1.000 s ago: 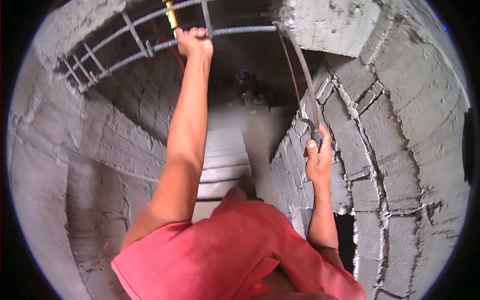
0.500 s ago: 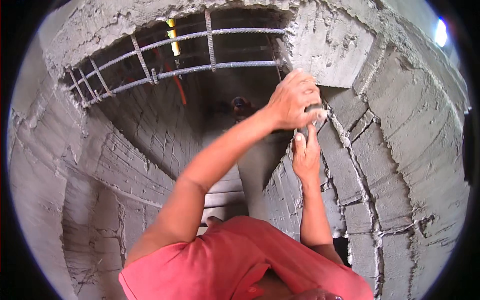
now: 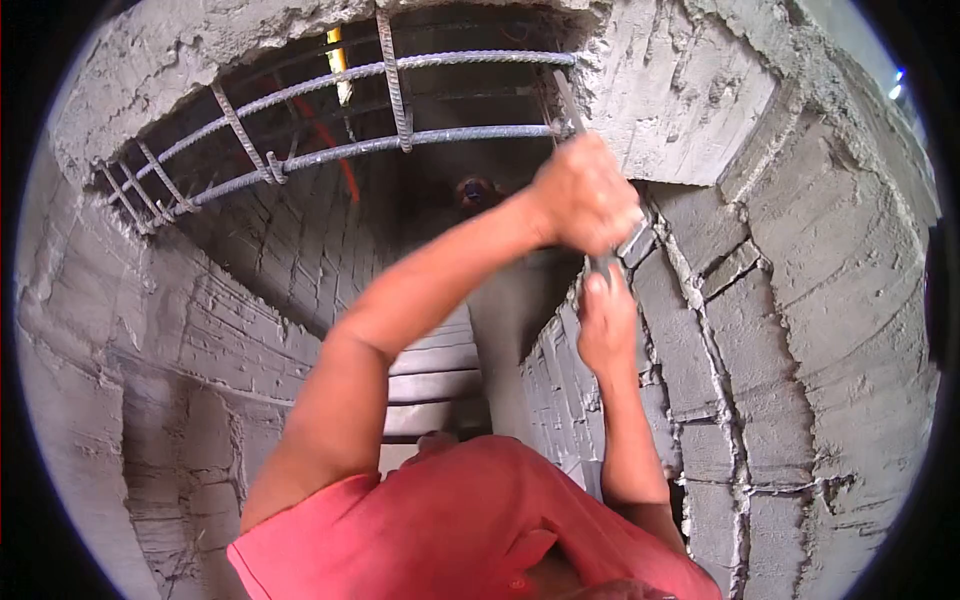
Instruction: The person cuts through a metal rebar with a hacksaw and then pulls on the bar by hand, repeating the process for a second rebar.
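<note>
My left hand (image 3: 588, 195) is closed in a fist, slightly smeared by motion, at the right end of the rebar opening. A thin grey metal bar (image 3: 570, 103) sticks out above this fist, its upper end near the broken concrete edge. Just below the fist, my right hand (image 3: 608, 315) is wrapped round the bar's lower grey part (image 3: 603, 266), thumb pointing up. Most of the bar is hidden by my fingers, so its exact kind does not show. Two ribbed rebars (image 3: 460, 133) run left from beside my left hand.
Rough grey concrete (image 3: 690, 120) edges the opening. Cracked block wall (image 3: 780, 390) curves on the right. A yellow tube (image 3: 337, 60) and a red strip (image 3: 338, 165) hang behind the rebars. A dim round shape (image 3: 472, 192), perhaps a person, shows far below. Grey steps (image 3: 432, 388) lie beneath.
My left hand has turned over and shows more of its back, with more of the bar visible above it. My right hand has stayed nearly in place. The view has shifted slightly.
</note>
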Tool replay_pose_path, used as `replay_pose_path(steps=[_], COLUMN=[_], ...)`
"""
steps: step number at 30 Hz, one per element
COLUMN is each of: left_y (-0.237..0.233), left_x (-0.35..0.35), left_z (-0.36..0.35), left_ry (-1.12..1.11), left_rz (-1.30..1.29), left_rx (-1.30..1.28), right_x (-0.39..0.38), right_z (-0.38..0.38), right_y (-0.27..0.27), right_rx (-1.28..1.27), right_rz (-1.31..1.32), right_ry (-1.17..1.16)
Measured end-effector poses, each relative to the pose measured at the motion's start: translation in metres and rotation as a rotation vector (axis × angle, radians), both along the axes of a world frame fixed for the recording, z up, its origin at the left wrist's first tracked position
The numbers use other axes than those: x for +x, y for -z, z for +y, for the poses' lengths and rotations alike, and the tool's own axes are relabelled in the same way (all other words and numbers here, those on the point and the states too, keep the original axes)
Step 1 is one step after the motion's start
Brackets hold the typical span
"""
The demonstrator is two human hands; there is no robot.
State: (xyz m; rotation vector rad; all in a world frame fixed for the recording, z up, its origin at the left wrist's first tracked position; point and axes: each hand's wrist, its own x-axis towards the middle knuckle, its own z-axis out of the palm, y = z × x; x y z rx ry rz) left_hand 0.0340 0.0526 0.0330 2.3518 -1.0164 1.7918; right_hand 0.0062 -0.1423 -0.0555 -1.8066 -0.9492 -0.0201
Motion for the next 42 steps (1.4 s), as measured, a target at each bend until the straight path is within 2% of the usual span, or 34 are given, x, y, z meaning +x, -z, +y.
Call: replay_pose_path(steps=[1,2,3,4,5,7,9,11,12,13,14,15,17,18,21,23,25,27,29,30,31,32,33,35,36,38,39,41,42], left_y=[0.015,0.025,0.040,0.046,0.053,0.040,0.017,0.009,0.014,0.025,0.038,0.048,0.047,0.043,0.006,0.009,0.031,0.058,0.052,0.040,0.034,0.026,0.014,0.014,0.026,0.048,0.062,0.049,0.032], left_x=[-0.006,-0.026,-0.038,-0.041,-0.047,-0.029,-0.002,0.003,-0.004,-0.017,-0.037,-0.048,-0.037,-0.033,0.009,0.003,-0.018,-0.039,-0.037,-0.023,-0.009,0.004,0.014,0.006,-0.005,-0.033,-0.036,-0.029,-0.016], left_z=[-0.017,-0.041,-0.064,-0.069,-0.072,-0.046,-0.016,-0.012,-0.018,-0.031,-0.052,-0.066,-0.062,-0.059,0.005,-0.005,-0.031,-0.072,-0.071,-0.053,-0.032,-0.018,-0.006,-0.010,-0.022,-0.062,-0.078,-0.061,-0.031], left_ry=[-0.007,-0.111,0.023,0.066,0.111,-0.012,-0.114,-0.035,-0.058,-0.077,-0.060,-0.046,-0.036,-0.021,-0.059,-0.077,-0.106,0.002,0.044,-0.037,-0.112,-0.068,-0.032,-0.041,-0.106,-0.002,0.066,0.042,-0.033], left_rz=[-0.007,0.004,0.039,0.042,0.062,0.017,-0.086,-0.002,0.000,-0.016,0.029,0.068,0.038,0.034,-0.025,-0.065,-0.031,0.030,0.063,-0.006,-0.039,-0.036,-0.053,-0.063,-0.066,0.029,0.032,-0.011,-0.071], left_rx=[0.047,0.087,-0.030,-0.065,-0.107,0.057,0.154,-0.001,0.050,0.124,0.066,0.008,-0.005,-0.024,0.029,0.056,0.055,-0.143,-0.170,-0.044,0.062,0.001,-0.045,0.013,0.068,-0.038,-0.182,-0.104,-0.009], right_x=[-0.010,-0.018,-0.042,-0.055,-0.052,-0.029,0.011,0.006,-0.006,-0.018,-0.027,-0.037,-0.050,-0.042,0.004,0.006,-0.024,-0.048,-0.044,-0.039,0.000,0.006,0.022,0.003,-0.010,-0.038,-0.048,-0.041,-0.015], right_z=[-0.016,-0.045,-0.062,-0.076,-0.074,-0.050,-0.008,-0.009,-0.014,-0.035,-0.055,-0.064,-0.073,-0.062,0.009,0.005,-0.032,-0.068,-0.054,-0.045,-0.033,-0.010,0.001,-0.006,-0.022,-0.066,-0.074,-0.060,-0.030], right_y=[0.011,0.031,0.032,0.028,0.032,0.040,0.042,0.002,0.003,0.030,0.055,0.054,0.040,0.029,-0.011,-0.009,0.006,0.027,0.017,0.012,0.050,0.013,0.016,-0.004,0.003,0.019,0.028,0.013,0.011], right_rx=[-0.013,-0.091,-0.052,-0.029,-0.037,-0.028,0.146,0.007,0.000,-0.048,-0.086,-0.073,-0.014,-0.062,0.018,0.030,-0.074,-0.028,0.013,0.056,-0.075,-0.020,0.021,-0.102,-0.103,-0.147,-0.102,-0.052,-0.039], right_rz=[0.074,-0.102,-0.015,0.069,0.079,0.020,-0.638,0.030,0.006,-0.155,-0.340,-0.363,0.053,0.129,-0.098,-0.104,0.002,-0.044,-0.051,-0.044,-0.269,-0.128,-0.249,-0.031,-0.016,0.000,0.093,0.037,-0.094], right_ry=[0.006,-0.001,-0.002,-0.010,-0.004,0.003,0.162,-0.010,0.030,0.059,0.083,0.083,-0.020,0.001,0.025,-0.003,0.033,0.009,0.022,0.030,0.186,0.055,0.087,0.064,0.072,0.016,0.031,0.002,0.024])
